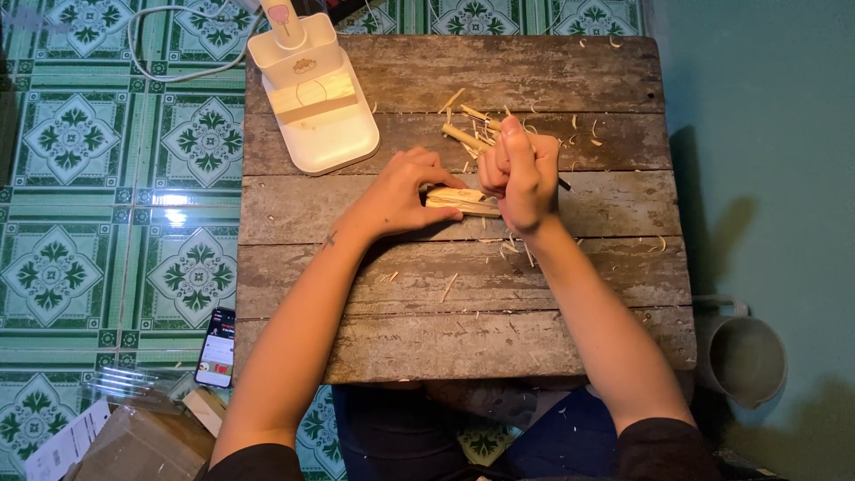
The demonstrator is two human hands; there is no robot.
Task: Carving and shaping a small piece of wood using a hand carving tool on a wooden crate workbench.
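Wood (pixel 459 199) lies mid-frame on the plank table (pixel 463 338); I see my left hand (pixel 405 194) pinching its left end, fingers curled narrow. My right hand (pixel 521 174) is fisted tight around a tool whose dark tip (pixel 565 185) pokes out on the right, pressed to the wood. Shavings (pixel 472 129) lie just above; a white lamp (pixel 312 93) stands upper left.

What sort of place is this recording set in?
Likely a home used for hobby woodcarving: patterned green floor tiles, a low rough plank table strewn with wood shavings, and a white desk lamp.
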